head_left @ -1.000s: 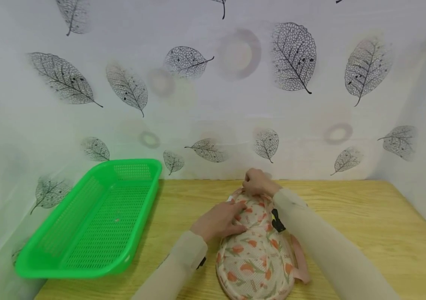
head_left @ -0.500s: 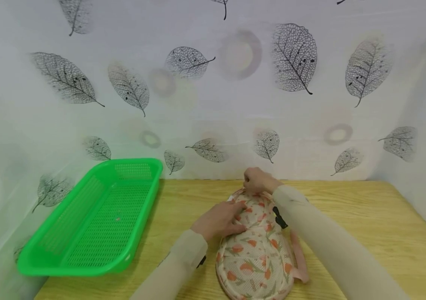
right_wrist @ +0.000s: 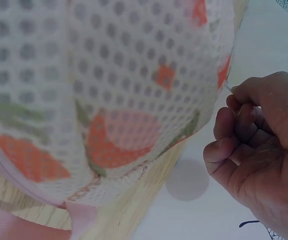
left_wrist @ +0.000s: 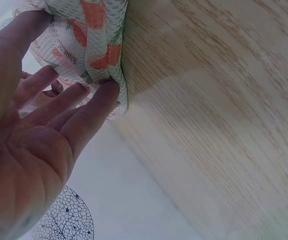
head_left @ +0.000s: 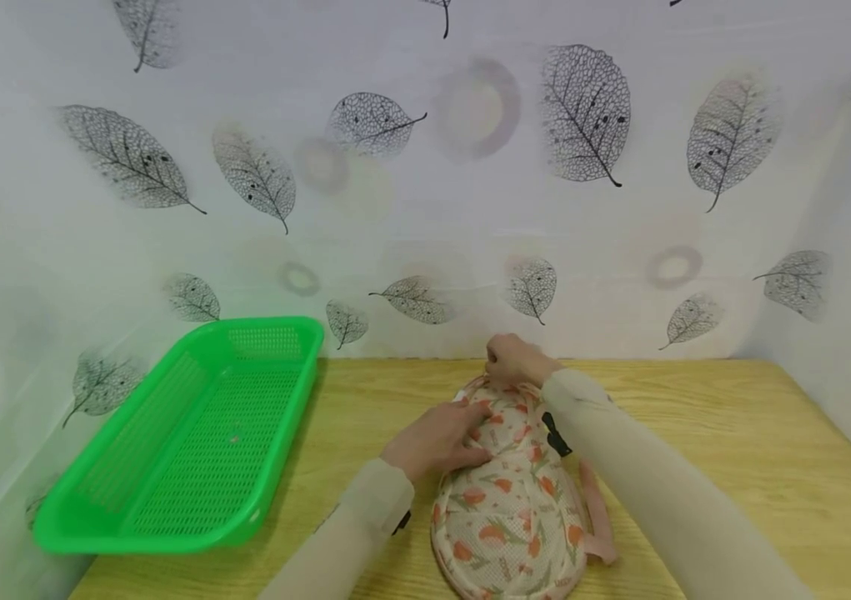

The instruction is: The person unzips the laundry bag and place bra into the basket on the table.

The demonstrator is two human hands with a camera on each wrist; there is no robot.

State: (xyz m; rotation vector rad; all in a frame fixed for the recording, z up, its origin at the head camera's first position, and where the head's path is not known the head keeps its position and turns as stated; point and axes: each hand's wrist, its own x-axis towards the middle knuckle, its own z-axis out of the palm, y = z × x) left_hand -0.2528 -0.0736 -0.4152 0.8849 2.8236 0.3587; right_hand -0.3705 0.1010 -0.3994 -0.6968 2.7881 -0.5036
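Observation:
A padded mesh piece with an orange tulip print and pink piping lies lengthwise on the wooden table. It is narrower at the far end. My left hand rests on its left side, fingers spread over the fabric; the left wrist view shows the fingertips pressing into the mesh fabric. At the far end my right hand is curled. In the right wrist view, its thumb and forefinger pinch a thin pale tab at the rim of the mesh.
A green plastic basket stands on the left of the table. A pink strap and a black buckle lie along the mesh piece's right side. Behind the wooden table hangs a leaf-print curtain.
Almost nothing moves: the right hand has shifted very slightly at the far end, and the black buckle has tilted a little. The left hand stays in place.

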